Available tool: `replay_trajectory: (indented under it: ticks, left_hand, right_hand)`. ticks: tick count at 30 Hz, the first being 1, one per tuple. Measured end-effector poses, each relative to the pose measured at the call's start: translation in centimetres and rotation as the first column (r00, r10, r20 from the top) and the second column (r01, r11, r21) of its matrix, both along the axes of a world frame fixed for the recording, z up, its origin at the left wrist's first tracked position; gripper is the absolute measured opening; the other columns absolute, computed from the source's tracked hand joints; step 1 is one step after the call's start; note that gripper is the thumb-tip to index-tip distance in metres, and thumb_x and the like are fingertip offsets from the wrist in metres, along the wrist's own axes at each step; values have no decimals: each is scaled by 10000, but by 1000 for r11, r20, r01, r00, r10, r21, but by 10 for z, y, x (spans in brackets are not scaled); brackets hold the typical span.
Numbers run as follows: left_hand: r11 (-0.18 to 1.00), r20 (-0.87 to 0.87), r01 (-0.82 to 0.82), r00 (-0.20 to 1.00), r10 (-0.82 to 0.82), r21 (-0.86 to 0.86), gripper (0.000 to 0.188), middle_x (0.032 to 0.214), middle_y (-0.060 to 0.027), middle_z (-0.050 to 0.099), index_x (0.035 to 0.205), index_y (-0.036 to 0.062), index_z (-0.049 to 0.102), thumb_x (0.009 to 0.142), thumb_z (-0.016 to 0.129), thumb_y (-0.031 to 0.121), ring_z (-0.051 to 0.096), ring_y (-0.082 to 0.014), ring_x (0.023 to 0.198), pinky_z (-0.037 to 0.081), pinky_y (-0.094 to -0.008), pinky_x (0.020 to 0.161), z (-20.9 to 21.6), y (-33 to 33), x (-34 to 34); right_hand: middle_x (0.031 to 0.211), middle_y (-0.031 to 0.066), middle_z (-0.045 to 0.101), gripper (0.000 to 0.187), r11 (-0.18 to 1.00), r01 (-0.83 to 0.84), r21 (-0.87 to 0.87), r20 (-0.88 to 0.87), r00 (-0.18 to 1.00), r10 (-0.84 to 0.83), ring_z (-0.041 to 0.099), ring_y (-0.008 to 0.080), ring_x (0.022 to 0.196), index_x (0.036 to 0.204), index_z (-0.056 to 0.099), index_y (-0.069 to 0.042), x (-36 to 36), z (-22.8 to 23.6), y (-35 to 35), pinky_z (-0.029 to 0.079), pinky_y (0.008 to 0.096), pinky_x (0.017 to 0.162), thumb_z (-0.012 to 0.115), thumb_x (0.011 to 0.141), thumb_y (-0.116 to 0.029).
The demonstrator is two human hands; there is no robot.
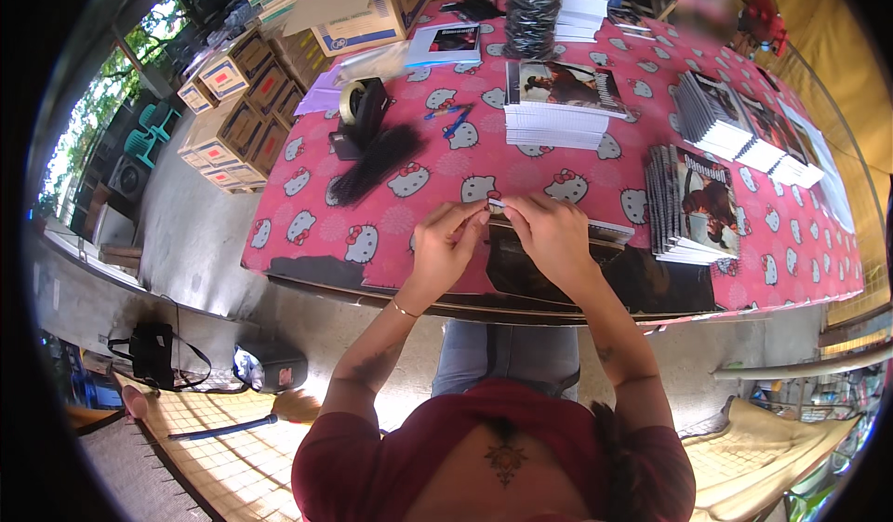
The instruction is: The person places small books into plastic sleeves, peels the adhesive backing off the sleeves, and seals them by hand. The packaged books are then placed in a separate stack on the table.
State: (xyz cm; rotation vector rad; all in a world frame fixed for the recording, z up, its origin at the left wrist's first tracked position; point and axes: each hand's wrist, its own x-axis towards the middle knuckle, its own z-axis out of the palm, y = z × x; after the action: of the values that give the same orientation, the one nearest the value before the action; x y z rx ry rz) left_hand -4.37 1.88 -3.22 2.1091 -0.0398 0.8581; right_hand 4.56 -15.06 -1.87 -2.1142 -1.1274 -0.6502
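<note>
Close to the table's front edge, my left hand point(446, 245) and my right hand point(551, 240) meet with fingertips pinched together. A small pale piece shows between them, too small to name. It sits at the upper left corner of a dark-covered book point(523, 266), which lies flat under my right hand and is partly hidden by it. Up and left of my hands rests a loose bundle of black spiral binding coils point(377, 165). Just beyond the coils is a black tape dispenser point(369, 113) with a roll of tape.
Ahead stands a stack of books point(558, 122); a spiral-bound pile point(688, 207) stands at right, with more stacks point(721, 117) behind. Pens point(454, 120) lie mid-table. A tall roll of black coils point(532, 10) and an open carton point(367, 15) stand at the back.
</note>
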Motion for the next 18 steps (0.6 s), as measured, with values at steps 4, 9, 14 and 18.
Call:
replay_trajectory:
  ticks: [4, 9, 14, 18]
  left_hand:
    - [999, -81, -36, 996, 34, -17, 170, 841, -118, 700, 1068, -10, 751, 906, 742, 39, 632, -138, 664, 488, -275, 592, -2, 4, 1]
    - [997, -75, 42, 996, -37, 63, 195, 828, -139, 693, 1084, 22, 737, 916, 743, 122, 660, -253, 647, 510, -349, 588, 4, 15, 15]
    - [921, -160, 365, 926, -343, 138, 253, 952, -154, 697, 1138, 19, 668, 923, 726, 138, 678, -316, 738, 524, -389, 652, 38, 34, 24]
    - [871, -314, 393, 901, -300, 295, 260, 1025, -169, 699, 1146, 31, 659, 937, 713, 177, 687, -354, 826, 534, -428, 706, 34, 41, 31]
  right_hand:
    - [774, 43, 661, 89, 1000, -11, 28, -30, 999, 12, 666, 281, 663, 942, 674, -129, 0, 1, 1, 536, 385, 645, 708, 905, -203]
    - [776, 47, 662, 87, 1000, -22, -2, -53, 998, 22, 670, 281, 668, 938, 665, -130, -1, 4, -2, 536, 390, 647, 702, 912, -205]
    - [797, 54, 662, 93, 999, -31, -22, -85, 996, 29, 677, 289, 683, 952, 658, -128, -1, 6, -3, 534, 408, 630, 697, 916, -204]
    - [840, 70, 665, 93, 997, -70, -46, -124, 990, 63, 682, 301, 706, 982, 666, -123, 2, 7, -4, 535, 423, 620, 685, 921, -190]
